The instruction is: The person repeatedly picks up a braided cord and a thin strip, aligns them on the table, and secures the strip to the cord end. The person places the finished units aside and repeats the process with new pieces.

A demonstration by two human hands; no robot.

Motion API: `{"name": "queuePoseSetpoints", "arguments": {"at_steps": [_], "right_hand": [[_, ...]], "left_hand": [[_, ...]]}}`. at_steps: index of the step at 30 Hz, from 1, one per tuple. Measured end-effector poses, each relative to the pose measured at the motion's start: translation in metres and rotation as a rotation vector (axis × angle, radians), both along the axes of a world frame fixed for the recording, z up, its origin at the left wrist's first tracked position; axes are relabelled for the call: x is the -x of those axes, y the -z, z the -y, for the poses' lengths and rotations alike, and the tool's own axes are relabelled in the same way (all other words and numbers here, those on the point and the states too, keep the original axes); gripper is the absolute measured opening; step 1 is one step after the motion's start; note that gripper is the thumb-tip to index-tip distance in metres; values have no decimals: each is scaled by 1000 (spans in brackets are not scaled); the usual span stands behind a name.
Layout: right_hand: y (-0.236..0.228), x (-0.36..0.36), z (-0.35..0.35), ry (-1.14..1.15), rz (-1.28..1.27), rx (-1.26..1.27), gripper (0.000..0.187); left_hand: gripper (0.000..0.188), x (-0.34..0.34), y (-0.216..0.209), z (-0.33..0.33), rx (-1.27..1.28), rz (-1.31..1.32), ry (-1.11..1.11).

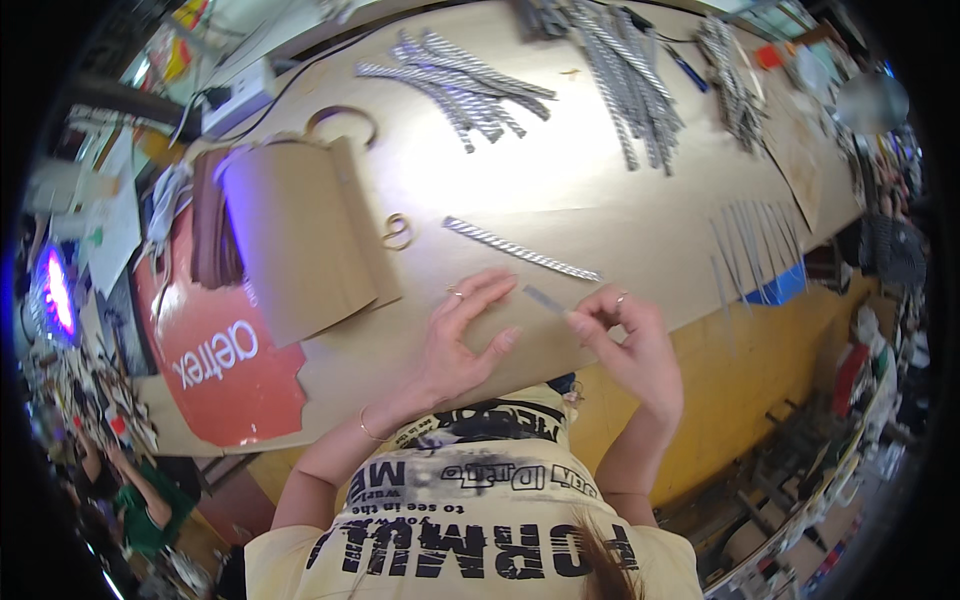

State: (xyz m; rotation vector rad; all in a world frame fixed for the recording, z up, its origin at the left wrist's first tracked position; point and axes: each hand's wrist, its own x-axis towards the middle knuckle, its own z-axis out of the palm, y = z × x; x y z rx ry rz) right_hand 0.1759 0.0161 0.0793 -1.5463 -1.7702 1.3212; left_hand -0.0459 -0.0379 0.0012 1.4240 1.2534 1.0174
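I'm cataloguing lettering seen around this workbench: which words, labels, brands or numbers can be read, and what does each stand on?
I'll leave the wording unquoted and say where it stands.
Red sheet: one large white word, upside down in this view, clear enough to read.
Pale yellow shirt: several black printed lines; the largest bold letters are clear, others smudged or curved by the cloth.
Around the picture's edges: any lettering is too small or blurred to read.

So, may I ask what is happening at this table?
A person's right hand pinches a thin grey strip at one end. The left hand is open beside the strip's other end, holding nothing. Just beyond, a striped strip lies alone on the table, with striped bundles farther back.
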Motion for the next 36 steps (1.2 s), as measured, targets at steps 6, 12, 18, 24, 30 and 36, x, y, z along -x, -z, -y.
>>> {"name": "queuePoseSetpoints", "arguments": {"at_steps": [6, 12, 18, 24, 30, 36], "right_hand": [[2, 54, -13, -145, 32, 261, 19], [16, 87, -22, -70, 207, -419, 20], [26, 100, -31, 7, 79, 11, 20], [59, 115, -56, 7, 102, 164, 21], [76, 116, -63, 10, 5, 241, 24], [77, 115, -63, 16, 3, 238, 24]], "left_hand": [[20, 16, -7, -6, 373, 639, -208], [16, 25, -11, -21, 363, 612, -243], [26, 29, -2, -34, 253, 362, -345], [38, 21, 17, -30, -95, -455, -360], [40, 16, 24, -30, -39, -567, -294], [40, 18, 21, -32, -28, -542, -278]]}}
